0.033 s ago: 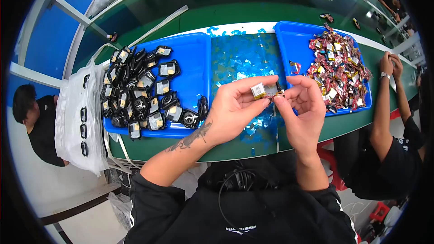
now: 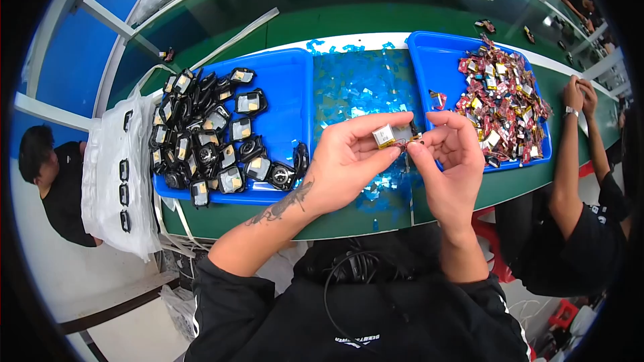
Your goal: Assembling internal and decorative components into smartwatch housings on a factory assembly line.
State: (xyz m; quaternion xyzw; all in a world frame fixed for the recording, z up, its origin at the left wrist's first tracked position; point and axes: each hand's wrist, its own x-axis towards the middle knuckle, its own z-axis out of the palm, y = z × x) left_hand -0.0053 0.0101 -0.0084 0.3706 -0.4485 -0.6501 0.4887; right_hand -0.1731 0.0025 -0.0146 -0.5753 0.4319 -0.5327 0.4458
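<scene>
My left hand (image 2: 343, 164) grips a small silver battery (image 2: 384, 136) between thumb and fingers, above the middle of the table. Thin wires and a small reddish circuit piece (image 2: 404, 143) hang off the battery's right side. At that end my right hand (image 2: 448, 161) pinches the wired part between thumb and forefinger, its other fingers curled. The fingertips of both hands nearly meet there and partly hide the wires. Below the hands, a scatter of small blue film pieces (image 2: 365, 87) covers the work surface.
To the left, a blue tray (image 2: 282, 87) holds several black watch-like casings (image 2: 208, 137). On the right, another blue tray (image 2: 439, 67) carries a heap of small batteries with red boards (image 2: 503, 100). A co-worker's hands (image 2: 581, 96) rest beyond it. White plastic sheeting (image 2: 111, 161) hangs at far left.
The battery has turned slightly in my fingers, so its face catches the light differently. My right hand has shifted a touch to the right.
</scene>
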